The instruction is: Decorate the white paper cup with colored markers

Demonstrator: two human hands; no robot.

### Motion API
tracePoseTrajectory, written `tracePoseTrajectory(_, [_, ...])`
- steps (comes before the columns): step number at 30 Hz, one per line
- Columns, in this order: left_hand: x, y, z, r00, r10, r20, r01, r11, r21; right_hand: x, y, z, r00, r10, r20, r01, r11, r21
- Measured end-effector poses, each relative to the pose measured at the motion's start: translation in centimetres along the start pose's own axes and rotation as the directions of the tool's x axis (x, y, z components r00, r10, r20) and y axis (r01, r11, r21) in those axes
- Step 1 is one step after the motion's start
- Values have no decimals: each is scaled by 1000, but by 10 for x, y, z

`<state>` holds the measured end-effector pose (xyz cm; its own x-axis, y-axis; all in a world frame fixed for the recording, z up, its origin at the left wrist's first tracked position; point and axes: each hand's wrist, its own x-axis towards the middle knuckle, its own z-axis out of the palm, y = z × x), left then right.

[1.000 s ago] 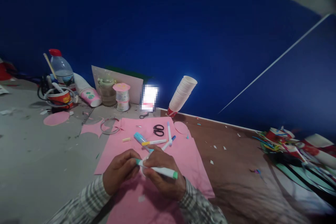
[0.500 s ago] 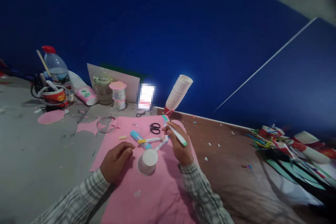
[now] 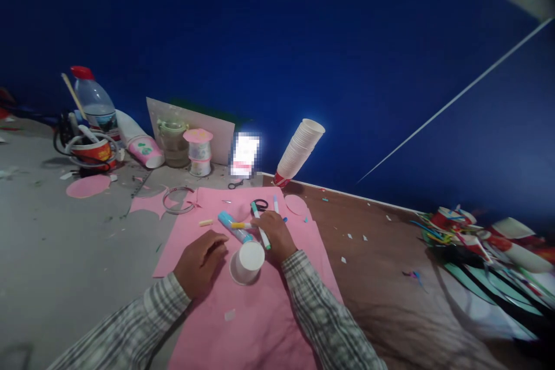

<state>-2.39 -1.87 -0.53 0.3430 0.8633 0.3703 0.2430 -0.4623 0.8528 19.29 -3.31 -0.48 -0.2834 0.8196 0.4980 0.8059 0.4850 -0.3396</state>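
My left hand (image 3: 200,263) rests loosely curled on the pink paper (image 3: 208,335), with a small gap between thumb and forefinger and nothing seen in it. Just right of it, a white paper cup (image 3: 250,263) stands upside down. Over the pens, my right hand (image 3: 277,237) has its fingers closed around a white marker (image 3: 263,237) with green ends. A yellow-tipped marker (image 3: 239,225) lies across a light-blue tube (image 3: 228,221), its right end hidden by my right fingers. Behind that hand are black-handled scissors (image 3: 261,204), partly covered, and a pale marker (image 3: 276,203).
A tilted stack of paper cups (image 3: 301,150) leans at the blue wall. Left stand a bottle (image 3: 97,101), a glass jar (image 3: 174,147), a spool-like paper craft (image 3: 200,153) and a bright phone screen (image 3: 245,155). A ring (image 3: 178,210) lies beside the paper; craft scraps (image 3: 472,237) pile up far right.
My right hand has moved left and down with the green-ended marker, from beside the scissors to over the yellow-tipped marker. My left hand's thumb and forefinger have parted slightly. The view has shifted a little.
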Motion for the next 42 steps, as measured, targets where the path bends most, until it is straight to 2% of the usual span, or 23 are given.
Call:
tracePoseTrajectory(4, [0,-1,1,999,-23,24,24,999,-38,0,2,-1,998,6,-66,-5,1000,16])
tracePoseTrajectory(8, [1,2,-1,999,20,-43,-22,999,-42,3,-6,-8,995,-1,-95,6,998,55])
tracePoseTrajectory(15, [1,6,-5,991,119,-60,-124,989,-82,12,-32,-37,994,-104,43,97,987,129])
tracePoseTrajectory(18, [1,8,-5,979,190,-67,-193,981,-33,15,-38,-49,987,-122,100,106,982,156])
tracePoseTrajectory(26, [1,6,-2,972,225,-59,-222,973,57,16,-48,-57,983,-111,144,72,966,250])
tracePoseTrajectory(28, [2,8,-3,976,204,-79,-201,979,44,15,-45,-57,992,-62,111,23,947,322])
tracePoseTrajectory(30, [3,10,-5,979,162,-124,-162,987,15,13,-36,-54,998,49,38,-60,929,364])
tracePoseTrajectory(32, [5,11,-8,980,89,-178,-95,995,-28,10,-23,-47,977,200,-80,-163,929,333])
tracePoseTrajectory(34, [6,11,-10,978,-22,-208,8,997,-71,7,-8,-37,961,247,-128,-201,934,295])
tracePoseTrajectory(38, [10,6,-14,950,-220,-222,178,964,-196,2,11,-18,970,220,-105,-198,961,191])
tracePoseTrajectory(42, [12,-3,-12,920,-329,-215,233,897,-376,0,11,-6,988,153,-14,-151,985,88])
